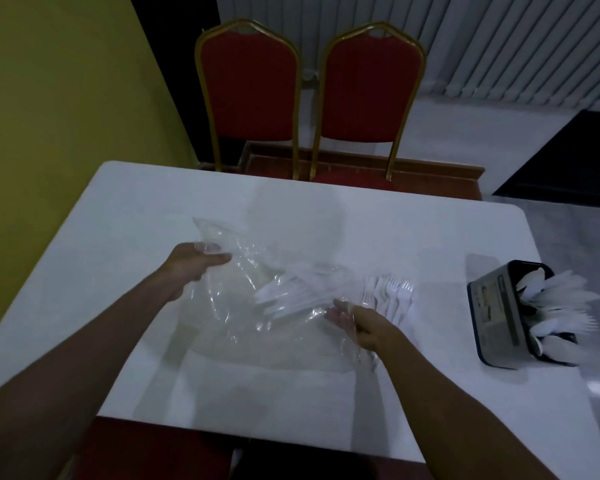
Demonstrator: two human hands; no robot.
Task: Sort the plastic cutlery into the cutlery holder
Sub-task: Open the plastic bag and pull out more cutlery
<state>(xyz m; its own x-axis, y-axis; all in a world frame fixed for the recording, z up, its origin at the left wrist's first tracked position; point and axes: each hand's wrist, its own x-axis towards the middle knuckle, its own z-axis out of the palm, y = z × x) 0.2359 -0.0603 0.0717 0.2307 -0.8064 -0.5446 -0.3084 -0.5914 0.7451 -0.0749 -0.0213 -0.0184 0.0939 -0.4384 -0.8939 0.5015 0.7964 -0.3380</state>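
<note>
1. Both forearms reach in from the near edge. The left hand (pixel 196 263) curls its fingers round a bunched corner of the clear plastic bag (pixel 243 306), and the right hand (pixel 368 327) pinches the opposite edge with its fingers folded into the film.
2. Under both grips lies the white table (pixel 153 202).
3. Two red chairs (pixel 250 84) with gold frames stand side by side, well beyond the grips, at the table's far side.
4. The bag stretches between the two grips. It is lifted at the left hand and sags toward the tabletop in the middle.
5. The cutlery holder (pixel 499 317), a dark box, stands well to the right of the right-hand grip, near the table's right edge. Sorted cutlery (pixel 555 296) juts from its top and leans rightward.
6. A bundle of white cutlery (pixel 291 296) lies inside the bag between the grips, nearer the right one.
7. Several forks (pixel 392 296) lie just beyond the right-hand grip, with their tines pointing away. Blur hides whether film covers them.
</note>
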